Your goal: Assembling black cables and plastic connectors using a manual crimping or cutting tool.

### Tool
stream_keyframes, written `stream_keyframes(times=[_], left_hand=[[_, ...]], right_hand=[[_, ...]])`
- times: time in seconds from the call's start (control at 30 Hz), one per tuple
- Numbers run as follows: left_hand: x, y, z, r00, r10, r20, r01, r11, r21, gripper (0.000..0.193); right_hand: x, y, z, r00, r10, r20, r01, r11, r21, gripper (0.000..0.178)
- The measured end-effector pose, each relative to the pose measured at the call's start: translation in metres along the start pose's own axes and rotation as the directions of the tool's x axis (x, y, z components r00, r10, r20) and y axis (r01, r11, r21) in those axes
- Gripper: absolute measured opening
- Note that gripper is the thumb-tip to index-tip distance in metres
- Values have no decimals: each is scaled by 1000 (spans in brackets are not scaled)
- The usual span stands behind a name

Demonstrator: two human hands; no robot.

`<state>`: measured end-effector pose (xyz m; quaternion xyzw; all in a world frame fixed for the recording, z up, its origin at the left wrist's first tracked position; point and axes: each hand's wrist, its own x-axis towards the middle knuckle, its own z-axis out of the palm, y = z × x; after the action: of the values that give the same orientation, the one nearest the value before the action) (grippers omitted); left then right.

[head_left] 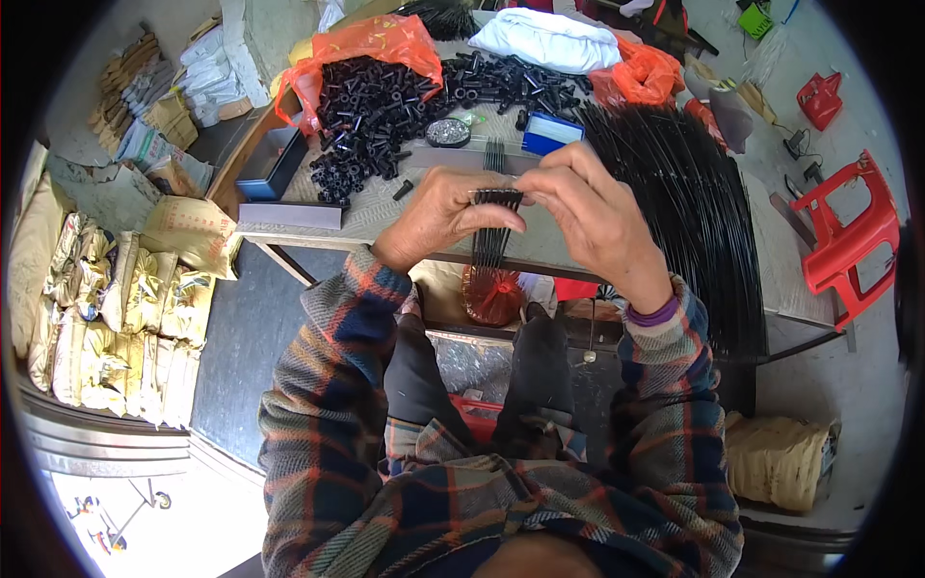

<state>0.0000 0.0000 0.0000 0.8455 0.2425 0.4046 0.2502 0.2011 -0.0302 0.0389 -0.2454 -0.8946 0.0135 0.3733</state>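
Observation:
A row of thin black rods (pixel 489 249) stands across the table's front edge, with my left hand (pixel 432 220) closed around it just below the tops. At the upper end of the rods, the fingertips of my right hand (pixel 605 220) are pinched together; whatever they hold is too small to make out. A small black tubular piece (pixel 403 190) lies on the table left of my left hand. Beyond my hands sit a round dish (pixel 448 133) of tiny shiny parts and a blue box (pixel 553 131) with a pale inside.
Black tubular pieces (pixel 366 106) are heaped at the back left, beside an orange-red plastic bag (pixel 381 43). Long black rods (pixel 689 212) cover the table's right side. A blue bin (pixel 273 166) stands at the left edge. A red stool (pixel 848 241) is at the right.

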Motion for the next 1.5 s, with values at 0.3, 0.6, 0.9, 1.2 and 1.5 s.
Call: stream_keyframes(times=[0.3, 0.6, 0.9, 1.2, 1.5], left_hand=[[-41, -46, 37, 935, -231, 268, 10, 774, 633, 92], [-64, -63, 85, 989, 20, 147, -116, 722, 682, 65], [-53, 49, 43, 988, 153, -35, -122, 891, 438, 35], [-37, 12, -12, 707, 4, 708, -655, 383, 652, 39], [-71, 17, 110, 491, 142, 859, -716, 628, 305, 20]], right_hand=[[19, -24, 3, 968, -222, 119, 251, 875, -415, 10], [-30, -87, -62, 792, -256, 555, 305, 952, 5, 9], [-179, -118, -232, 940, -290, 181, 159, 840, 518, 24], [-298, -42, 171, 623, 288, 727, -750, 486, 449, 32], [-307, -55, 238, 527, 116, 842, -802, 395, 447, 33]])
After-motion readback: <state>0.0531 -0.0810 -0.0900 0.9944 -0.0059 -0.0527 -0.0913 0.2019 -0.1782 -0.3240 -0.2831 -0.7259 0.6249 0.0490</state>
